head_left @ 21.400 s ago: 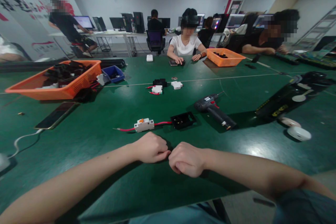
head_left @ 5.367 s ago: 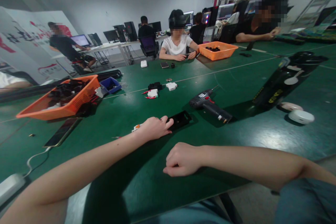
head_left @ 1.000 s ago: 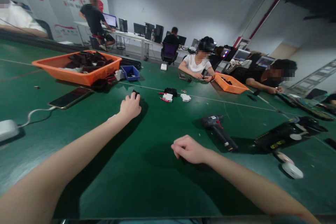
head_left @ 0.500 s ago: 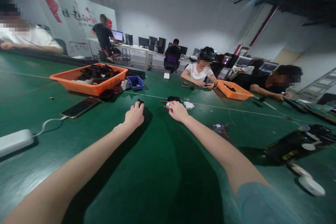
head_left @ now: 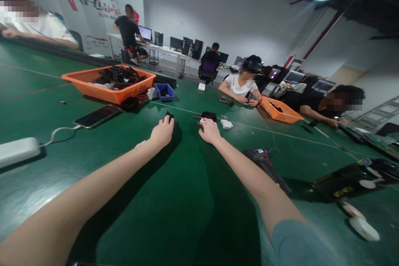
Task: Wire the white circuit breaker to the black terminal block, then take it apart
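My left hand (head_left: 162,132) rests low over the green table (head_left: 174,199), its fingers closed on a small black part (head_left: 169,115) that peeks out past the fingertips. To the right, my right hand (head_left: 211,131) reaches over a small white piece with red wires or thin red leads (head_left: 199,117), thumb held apart from the fingers. The fingers partly cover that piece, and no firm hold shows. Just beyond them lies a black part (head_left: 209,115). A separate white piece (head_left: 226,124) sits to the right of my right hand.
An orange basket (head_left: 93,91) of black parts and a blue bin (head_left: 165,92) stand left. Nearer are a phone (head_left: 98,116) and white power bank (head_left: 18,151). A power screwdriver (head_left: 264,160) and black bottle (head_left: 343,183) lie right. Co-workers sit around; another orange basket (head_left: 280,111) stands near them.
The view has tilted and shifted slightly. My right hand's fingers have drawn closer over the white piece, with the thumb now lower. The power screwdriver shows more beside my right forearm.
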Tool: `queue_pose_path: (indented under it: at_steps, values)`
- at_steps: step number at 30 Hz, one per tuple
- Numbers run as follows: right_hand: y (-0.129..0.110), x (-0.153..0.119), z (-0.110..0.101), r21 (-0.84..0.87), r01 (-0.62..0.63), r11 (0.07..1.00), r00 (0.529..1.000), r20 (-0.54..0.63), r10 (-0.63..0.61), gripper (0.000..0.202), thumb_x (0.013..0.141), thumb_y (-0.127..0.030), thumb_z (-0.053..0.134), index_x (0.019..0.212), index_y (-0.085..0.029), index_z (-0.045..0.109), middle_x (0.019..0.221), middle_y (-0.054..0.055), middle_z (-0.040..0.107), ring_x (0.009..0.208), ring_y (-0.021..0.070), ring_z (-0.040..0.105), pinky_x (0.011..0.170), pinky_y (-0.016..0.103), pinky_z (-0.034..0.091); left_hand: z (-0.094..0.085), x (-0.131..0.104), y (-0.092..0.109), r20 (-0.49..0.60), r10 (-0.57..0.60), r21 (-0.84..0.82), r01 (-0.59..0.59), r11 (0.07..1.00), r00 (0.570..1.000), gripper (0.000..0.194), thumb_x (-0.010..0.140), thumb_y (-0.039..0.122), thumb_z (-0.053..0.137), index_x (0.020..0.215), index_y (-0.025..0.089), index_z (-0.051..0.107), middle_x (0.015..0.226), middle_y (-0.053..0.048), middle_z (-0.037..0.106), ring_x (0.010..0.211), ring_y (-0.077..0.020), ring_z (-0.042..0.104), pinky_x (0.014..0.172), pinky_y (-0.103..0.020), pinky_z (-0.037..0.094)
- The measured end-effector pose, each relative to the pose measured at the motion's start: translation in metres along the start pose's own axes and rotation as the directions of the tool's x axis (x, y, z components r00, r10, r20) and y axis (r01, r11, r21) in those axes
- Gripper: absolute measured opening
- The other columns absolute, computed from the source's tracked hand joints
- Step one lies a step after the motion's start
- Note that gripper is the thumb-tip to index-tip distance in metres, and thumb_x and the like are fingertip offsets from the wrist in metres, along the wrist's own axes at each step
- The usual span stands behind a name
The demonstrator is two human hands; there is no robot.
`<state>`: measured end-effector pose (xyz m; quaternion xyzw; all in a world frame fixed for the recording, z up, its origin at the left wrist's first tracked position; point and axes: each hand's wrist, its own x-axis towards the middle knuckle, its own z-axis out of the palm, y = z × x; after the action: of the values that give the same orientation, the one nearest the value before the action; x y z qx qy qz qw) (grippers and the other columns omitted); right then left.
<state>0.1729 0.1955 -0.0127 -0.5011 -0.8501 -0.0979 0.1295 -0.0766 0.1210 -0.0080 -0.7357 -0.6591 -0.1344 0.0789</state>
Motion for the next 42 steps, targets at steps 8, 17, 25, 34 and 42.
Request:
queue_pose_path:
  at_steps: [8, 17, 25, 34, 42]
  values:
    - [-0.006, 0.003, -0.001, -0.003, -0.028, 1.0, 0.999, -0.024, 0.028, 0.027, 0.09, -0.027, 0.051, 0.108, -0.013, 0.065, 0.134, 0.018, 0.052, 0.126, 0.0318, 0.039, 0.104, 0.046, 0.035, 0.008, 0.005, -0.003, -0.018, 0.023, -0.031, -0.024, 0.999, 1.0, 0.065, 0.086, 0.01, 0.038, 0.151, 0.015, 0.028, 0.152, -0.019, 0.03, 0.123, -0.0314, 0.048, 0.093, -0.041, 0.052]
    - [-0.008, -0.005, -0.015, 0.056, -0.033, 0.998, 0.999, 0.013, 0.032, 0.018, 0.09, -0.021, 0.051, 0.093, -0.014, 0.067, 0.124, 0.019, 0.054, 0.121, 0.0327, 0.041, 0.1, 0.049, 0.037, 0.006, 0.007, -0.006, -0.049, -0.022, -0.052, 0.02, 0.998, 0.999, 0.065, 0.087, 0.015, 0.039, 0.15, 0.012, 0.029, 0.149, -0.021, 0.035, 0.122, -0.0305, 0.05, 0.098, -0.041, 0.047]
    - [-0.044, -0.094, -0.056, 0.206, 0.16, 0.965, 0.982, 0.063, -0.177, 0.011, 0.091, -0.026, 0.059, 0.084, -0.019, 0.062, 0.126, 0.01, 0.055, 0.125, 0.0245, 0.044, 0.1, 0.042, 0.042, 0.001, 0.003, -0.003, -0.093, -0.099, -0.04, 0.096, 0.995, 0.991, 0.059, 0.092, 0.019, 0.033, 0.149, 0.008, 0.029, 0.142, -0.024, 0.042, 0.119, -0.0358, 0.05, 0.094, -0.045, 0.044]
    - [-0.069, -0.176, -0.112, 0.372, 0.308, 0.876, 0.908, 0.16, -0.387, 0.009, 0.093, -0.027, 0.06, 0.089, -0.019, 0.062, 0.128, 0.013, 0.056, 0.127, 0.0272, 0.046, 0.1, 0.046, 0.043, 0.006, 0.001, -0.003, -0.156, -0.149, 0.005, 0.152, 0.988, 0.977, 0.062, 0.091, 0.017, 0.033, 0.15, 0.003, 0.026, 0.135, -0.026, 0.048, 0.129, -0.0373, 0.041, 0.102, -0.047, 0.037]
    - [-0.061, -0.141, -0.114, 0.273, 0.499, 0.822, 0.835, 0.103, -0.541, 0.019, 0.095, -0.034, 0.057, 0.096, -0.017, 0.065, 0.131, 0.013, 0.057, 0.129, 0.0275, 0.045, 0.106, 0.046, 0.037, 0.014, 0.006, -0.01, -0.102, -0.131, -0.001, 0.131, 0.991, 0.986, 0.062, 0.09, 0.016, 0.033, 0.15, 0.003, 0.028, 0.141, -0.028, 0.041, 0.125, -0.0381, 0.048, 0.099, -0.047, 0.043]
